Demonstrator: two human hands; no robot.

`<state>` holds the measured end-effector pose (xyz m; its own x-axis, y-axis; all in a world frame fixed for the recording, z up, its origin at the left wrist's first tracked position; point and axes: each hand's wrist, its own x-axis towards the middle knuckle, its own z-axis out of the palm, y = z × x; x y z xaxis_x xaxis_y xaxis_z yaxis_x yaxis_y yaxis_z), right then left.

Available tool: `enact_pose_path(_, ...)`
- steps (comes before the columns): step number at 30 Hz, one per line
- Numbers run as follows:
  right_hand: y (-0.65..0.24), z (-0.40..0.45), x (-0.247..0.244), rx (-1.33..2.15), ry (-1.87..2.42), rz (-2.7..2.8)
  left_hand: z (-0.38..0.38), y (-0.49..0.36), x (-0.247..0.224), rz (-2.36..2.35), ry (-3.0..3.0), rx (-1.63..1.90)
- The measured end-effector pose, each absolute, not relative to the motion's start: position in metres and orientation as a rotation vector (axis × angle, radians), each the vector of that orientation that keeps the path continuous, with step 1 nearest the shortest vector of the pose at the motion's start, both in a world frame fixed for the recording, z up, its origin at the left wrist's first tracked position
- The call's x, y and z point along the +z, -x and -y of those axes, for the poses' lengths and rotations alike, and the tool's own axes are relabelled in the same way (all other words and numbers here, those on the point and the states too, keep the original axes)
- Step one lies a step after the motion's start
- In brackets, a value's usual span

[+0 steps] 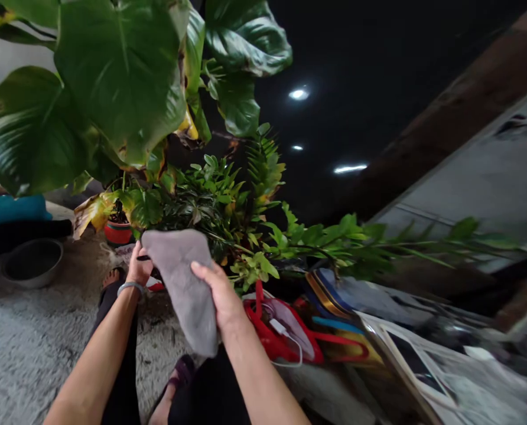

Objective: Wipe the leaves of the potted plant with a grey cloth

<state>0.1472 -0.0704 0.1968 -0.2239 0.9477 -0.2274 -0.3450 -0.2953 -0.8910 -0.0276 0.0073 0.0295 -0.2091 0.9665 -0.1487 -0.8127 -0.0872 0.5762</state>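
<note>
A flat grey-mauve piece of cloth (pixel 184 283) hangs between my hands, wide at the top and narrower toward its lower end. My right hand (pixel 221 295) grips its right side, with the thumb lying on the front face. At the cloth's upper left edge is my left hand (pixel 140 265), a bracelet on its wrist; its fingers are closed near a small dark item I cannot make out, and the cloth partly hides them.
Large-leaved plants (pixel 122 77) rise ahead, with a red pot (pixel 118 232) at their base. A metal basin (pixel 33 262) sits at left near a person's dark-clothed leg. At right are a red bag (pixel 281 330) with a white cable and a cluttered surface holding a framed item (pixel 414 360).
</note>
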Motion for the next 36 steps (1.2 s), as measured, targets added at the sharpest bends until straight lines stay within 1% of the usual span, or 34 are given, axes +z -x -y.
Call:
enact_pose_path(2,-0.145,0.044,0.211,1.513,0.908,0.906,-0.005,0.026,0.032,-0.629,-0.309,1.657)
enact_pose_path(4,-0.141,0.023,0.208,1.448,0.913,0.843,-0.002,0.025,0.034,-0.642,-0.299,1.636)
enact_pose_path(7,-0.139,0.027,0.173,1.630,1.095,0.734,0.002,0.023,0.039,-0.681,-0.277,1.616)
enact_pose_path(9,-0.143,0.053,0.148,1.755,1.174,0.737,0.002,0.022,0.041,-0.680,-0.256,1.600)
enact_pose_path(11,-0.149,0.084,0.139,1.792,1.173,0.778,0.003,0.022,0.041,-0.666,-0.248,1.574)
enact_pose_path(13,-0.157,0.106,0.151,1.739,1.115,0.821,0.002,0.021,0.041,-0.655,-0.250,1.549)
enact_pose_path(15,-0.165,0.110,0.179,1.593,1.024,0.887,0.001,0.020,0.040,-0.636,-0.280,1.558)
enact_pose_path(18,-0.171,0.085,0.221,1.233,0.895,1.002,0.000,0.019,0.039,-0.615,-0.340,1.602)
enact_pose_path(20,-0.169,0.061,0.227,1.111,0.862,0.977,0.001,0.018,0.040,-0.618,-0.350,1.612)
enact_pose_path(22,-0.163,0.045,0.211,1.254,0.927,0.856,0.002,0.017,0.042,-0.630,-0.334,1.604)
enact_pose_path(25,-0.155,0.053,0.160,1.626,1.126,0.690,0.005,0.014,0.047,-0.647,-0.305,1.576)
enact_pose_path(27,-0.156,0.078,0.131,1.737,1.197,0.689,0.007,0.012,0.048,-0.664,-0.283,1.568)
enact_pose_path(29,-0.164,0.104,0.124,1.753,1.178,0.748,0.006,0.010,0.047,-0.676,-0.284,1.560)
enact_pose_path(32,-0.183,0.117,0.156,1.620,1.094,0.837,0.003,0.006,0.043,-0.649,-0.346,1.520)
enact_pose_path(34,-0.194,0.104,0.188,1.414,1.011,0.903,-0.001,0.003,0.040,-0.616,-0.392,1.495)
enact_pose_path(36,-0.196,0.079,0.211,1.225,0.928,0.934,-0.003,-0.002,0.038,-0.604,-0.419,1.485)
